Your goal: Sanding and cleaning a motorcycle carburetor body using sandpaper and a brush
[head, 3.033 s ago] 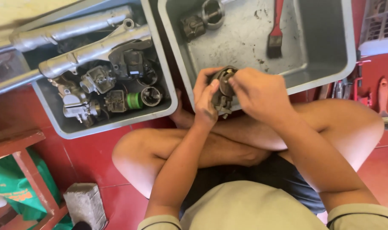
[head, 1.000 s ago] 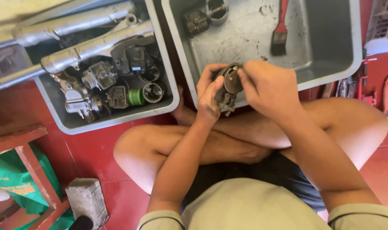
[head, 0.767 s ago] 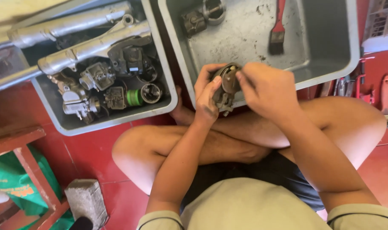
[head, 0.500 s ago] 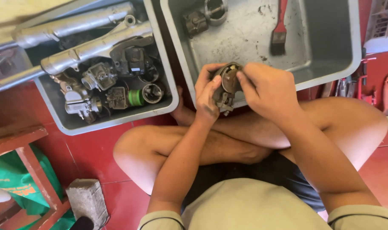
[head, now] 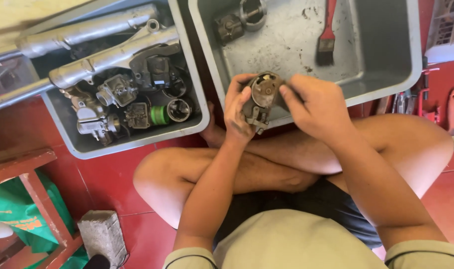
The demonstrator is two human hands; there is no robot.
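At the far left a brown wooden stool frame [head: 35,184] stands over a crumpled green plastic bag [head: 17,219], and a rough grey concrete block [head: 103,235] sits on the red tiled floor [head: 107,174] just beside them. Above these, a grey rectangular plastic tray [head: 130,142] lies on the floor, packed with dull silver metal engine parts [head: 117,94]; two long silver metal tubes [head: 87,47] rest slantwise across its top, and a small part with a green band [head: 158,115] lies near its front wall. To the right of it, the person sits cross-legged on the floor, knees spread wide. The left hand [head: 236,112] cups a grimy grey metal carburettor body [head: 261,99] from the left, its fingers wrapped around the part's side and the thumb pressed on the round top face. The carburettor is held in the air over the crossed shins, just at the near rim of a second, larger grey plastic tray [head: 391,82]. The right hand [head: 319,107] closes on the same part from the right, fingers curled around its far side and hiding that half. Inside this larger tray, well apart from the hands, lie two dark round metal parts [head: 239,20] in the back-left corner and a red-handled paintbrush with dark bristles [head: 327,35] on the stained bottom. At the far right, a red-handled tool [head: 453,117] lies on the floor.
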